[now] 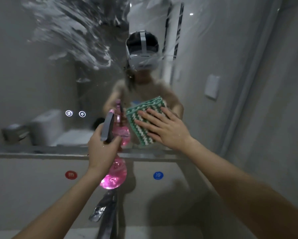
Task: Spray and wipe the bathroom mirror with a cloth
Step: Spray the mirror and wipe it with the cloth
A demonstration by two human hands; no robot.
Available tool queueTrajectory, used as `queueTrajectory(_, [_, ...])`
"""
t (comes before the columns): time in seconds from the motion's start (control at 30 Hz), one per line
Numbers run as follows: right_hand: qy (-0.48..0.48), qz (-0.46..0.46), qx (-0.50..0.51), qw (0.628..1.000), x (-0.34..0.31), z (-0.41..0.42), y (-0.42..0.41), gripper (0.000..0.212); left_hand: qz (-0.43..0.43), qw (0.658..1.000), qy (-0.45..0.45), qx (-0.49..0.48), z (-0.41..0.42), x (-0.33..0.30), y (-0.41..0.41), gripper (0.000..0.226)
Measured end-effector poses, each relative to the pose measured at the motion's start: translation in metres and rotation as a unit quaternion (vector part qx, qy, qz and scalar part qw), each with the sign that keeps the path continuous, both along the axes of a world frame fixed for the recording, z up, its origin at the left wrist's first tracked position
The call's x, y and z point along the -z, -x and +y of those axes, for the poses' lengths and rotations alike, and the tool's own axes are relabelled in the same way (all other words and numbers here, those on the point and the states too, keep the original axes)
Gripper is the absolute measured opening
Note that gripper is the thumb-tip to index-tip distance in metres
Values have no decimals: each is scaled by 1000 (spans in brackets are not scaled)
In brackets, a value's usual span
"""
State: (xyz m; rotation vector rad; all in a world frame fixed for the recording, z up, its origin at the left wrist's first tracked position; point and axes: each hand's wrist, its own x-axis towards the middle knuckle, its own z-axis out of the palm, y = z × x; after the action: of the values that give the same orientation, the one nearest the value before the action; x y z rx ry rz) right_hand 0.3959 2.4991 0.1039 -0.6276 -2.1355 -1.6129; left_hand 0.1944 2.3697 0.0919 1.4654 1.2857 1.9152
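You are pressing the green cloth (144, 118) flat against the lower mirror (41, 75) with your open right hand (163, 128) while your left hand (103, 145) is gripping the pink spray bottle (115, 173); wet streaks upper left are awaiting wiping.

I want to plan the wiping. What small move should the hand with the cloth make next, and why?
Probably slide the right hand, pressing the cloth flat low on the mirror, up and leftward: wet streaks cover the upper left glass. The left hand only holds the spray bottle.
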Motion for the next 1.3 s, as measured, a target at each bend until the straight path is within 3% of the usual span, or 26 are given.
queueTrajectory(0.17, [1,178,12,984,-50,-2,-38,50,-17,999,-35,-2,6,-33,-20,42])
queueTrajectory(0.3, [2,274,45,961,-50,-8,-57,52,-6,1000,-16,9,4,-30,-29,30])
queueTrajectory(0.47, [57,390,40,918,-51,-6,-8,56,-5,1000,14,-20,-2,-21,-14,18])
queueTrajectory(0.57, [51,381,36,922,-66,-6,28,55,-8,999,4,-50,-9,-27,11,13])
queueTrajectory(1.07, [-7,211,-22,977,-84,-6,256,55,-87,983,-14,-158,-35,5,152,31])
queueTrajectory(1.3, [-35,142,-83,986,-89,0,250,50,-76,983,-1,-170,-35,13,157,21])
